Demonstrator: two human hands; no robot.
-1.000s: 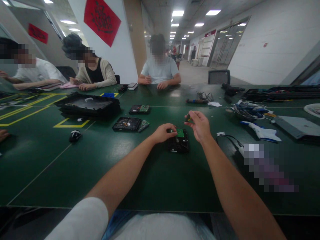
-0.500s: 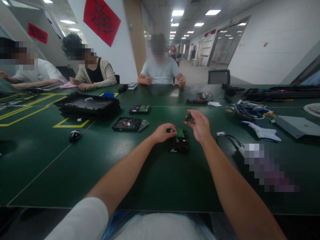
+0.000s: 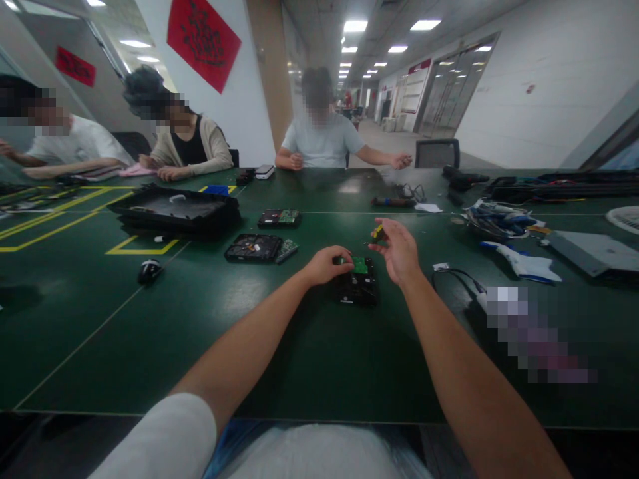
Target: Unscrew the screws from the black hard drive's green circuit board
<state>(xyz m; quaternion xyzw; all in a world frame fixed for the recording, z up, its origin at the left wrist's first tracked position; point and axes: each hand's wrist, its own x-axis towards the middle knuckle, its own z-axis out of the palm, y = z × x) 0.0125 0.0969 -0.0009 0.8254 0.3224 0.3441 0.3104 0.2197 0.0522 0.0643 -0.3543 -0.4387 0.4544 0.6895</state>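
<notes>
A black hard drive with a green circuit board on its upper face lies flat on the table before me. My left hand holds the drive at its far left part, the fingertips bent over the board's edge. Just above the drive's far right corner, my right hand grips a small screwdriver with a yellow and black handle. The fingers partly hide this tool, and its tip is too small to make out clearly.
Left of the drive lie another hard drive, a loose circuit board and a third drive. Farther left are a black tray and a mouse. Gloves and a grey case lie right. Several people sit across.
The screwdriver has turned in my right hand, so its yellow side now shows. My left hand and the drive stay put. The person opposite has stretched an arm out toward the picture's right.
</notes>
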